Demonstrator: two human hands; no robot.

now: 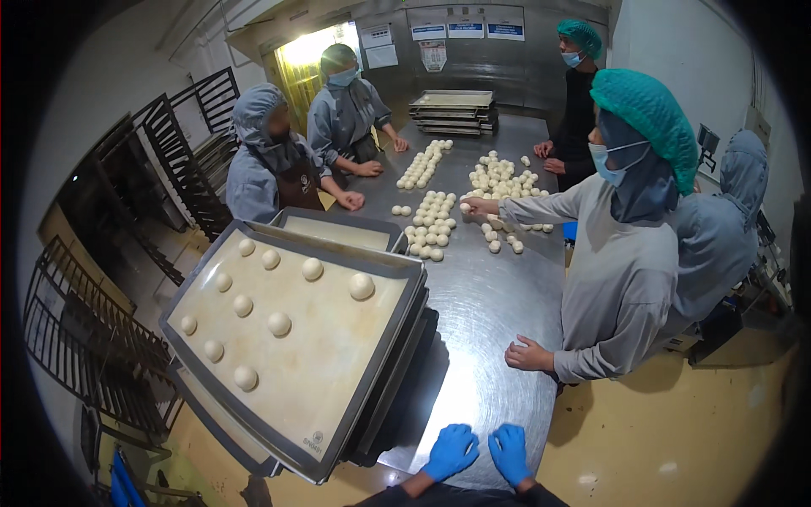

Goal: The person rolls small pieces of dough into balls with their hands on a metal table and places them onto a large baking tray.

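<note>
Farthest left of the hands stand dark racks (pixel 93 342), well apart from them, on a yellowish floor. Nearer, just left of the left hand, a tray (pixel 321 363) sits tilted on top of other trays (pixel 389 384). It has a grey border and a cream middle, and ten white dough balls (pixel 279 324) lie spaced out on it, mostly toward its far and left parts. Another tray's rim shows just beyond it.

Ahead and to the left of the hands, past the trays, two workers in grey (pixel 266 165) stand at the table (pixel 494 313); their hands rest on or near its left edge. Straight ahead, well beyond the hands, dough pieces (pixel 431 221) lie in close groups on the steel, and a stack of trays (pixel 454 110) stands at the far end.

The left hand (pixel 452 452), in a blue glove, rests at the table's near edge. The right hand (pixel 509 455), gloved alike, rests just beside it. The two are apart, backs upward; how far their fingers are curled I cannot tell.

Farther ahead to the right lies a looser heap (pixel 498 176) of dough. Right of the hands, a worker in a green cap (pixel 621 262) pinches one piece over the table and rests the other hand near its right edge. Behind stands another person in grey (pixel 718 232); a worker in black (pixel 581 118) stands at the far right corner.
</note>
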